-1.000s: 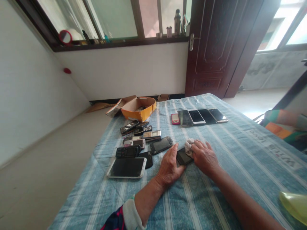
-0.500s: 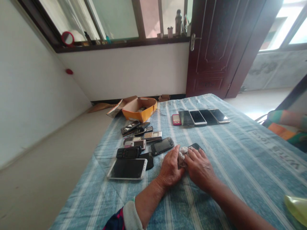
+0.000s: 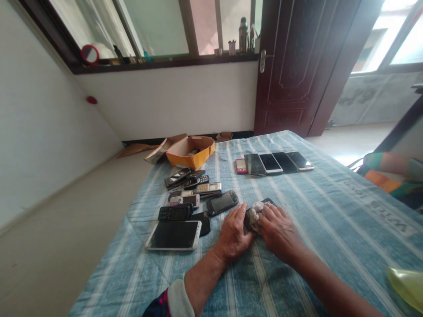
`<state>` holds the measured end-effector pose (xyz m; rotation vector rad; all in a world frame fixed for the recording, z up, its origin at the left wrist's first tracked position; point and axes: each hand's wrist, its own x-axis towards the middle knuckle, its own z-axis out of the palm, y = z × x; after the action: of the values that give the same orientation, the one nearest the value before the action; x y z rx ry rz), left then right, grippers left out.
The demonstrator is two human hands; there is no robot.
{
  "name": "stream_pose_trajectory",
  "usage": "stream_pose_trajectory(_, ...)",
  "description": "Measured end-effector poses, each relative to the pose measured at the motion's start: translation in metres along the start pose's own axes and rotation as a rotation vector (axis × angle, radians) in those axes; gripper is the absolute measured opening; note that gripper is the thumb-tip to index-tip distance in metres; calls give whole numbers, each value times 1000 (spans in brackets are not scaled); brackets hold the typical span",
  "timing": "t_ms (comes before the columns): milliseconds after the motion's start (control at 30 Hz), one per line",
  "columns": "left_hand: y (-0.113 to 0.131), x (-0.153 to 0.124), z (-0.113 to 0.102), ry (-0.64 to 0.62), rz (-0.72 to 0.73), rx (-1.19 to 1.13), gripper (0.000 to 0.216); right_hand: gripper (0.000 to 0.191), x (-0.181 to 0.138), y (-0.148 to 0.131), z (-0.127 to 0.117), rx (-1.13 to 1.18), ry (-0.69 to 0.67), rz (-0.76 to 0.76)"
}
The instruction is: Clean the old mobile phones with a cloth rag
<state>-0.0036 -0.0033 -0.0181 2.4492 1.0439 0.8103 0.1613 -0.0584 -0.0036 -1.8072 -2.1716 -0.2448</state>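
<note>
A dark mobile phone [image 3: 269, 201] lies on the striped cloth, mostly hidden beneath my hands and a rag. My left hand [image 3: 235, 231] grips its left end, fingers together along the edge. With my right hand [image 3: 280, 230] I press a crumpled greyish-white rag [image 3: 255, 213] onto the phone's face. Just left of my left hand is a dark touchscreen phone [image 3: 222, 202]. Further left, a large white-framed smartphone [image 3: 173, 235] lies near a black keypad phone [image 3: 175, 212] and several other old phones.
An open orange cardboard box [image 3: 191, 158] stands at the back left. Behind my hands, a red phone [image 3: 241, 166] begins a row of smartphones, one of them white [image 3: 271, 163]. Something yellow and translucent [image 3: 406, 286] lies at the right edge. The blue striped cloth [image 3: 330, 229] covers the surface.
My right hand and the rag have shifted slightly right over the phone, baring more of its left part. My left hand stays at the phone's left end. The view has tilted slightly.
</note>
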Motion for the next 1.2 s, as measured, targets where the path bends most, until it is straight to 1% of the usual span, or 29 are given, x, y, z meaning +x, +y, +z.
stream_pose_trajectory(167, -2, 1, -2, -36, 28, -18, 72, 29, -1, -3, 6, 112, 51, -92)
stream_pose_trajectory(400, -1, 0, -4, -73, 55, -27, 78, 28, 0, -6, 8, 214, 93, -154)
stream_pose_trajectory(567, -5, -2, -4, -68, 47, -67, 81, 31, 3, -10, 10, 244, 104, -183)
stream_pose_trajectory(767, -4, 0, -6, -64, 93, -96, 80, 30, 5, -15, 14, 244, 112, -179)
stream_pose_trajectory(967, -4, 0, -7, -76, 72, -75, 77, 32, 6, -18, 14, 244, 85, -141)
stream_pose_trajectory(1200, -4, 0, -8, -62, 70, -85, 74, 31, 6, -19, 15, 235, 77, -135)
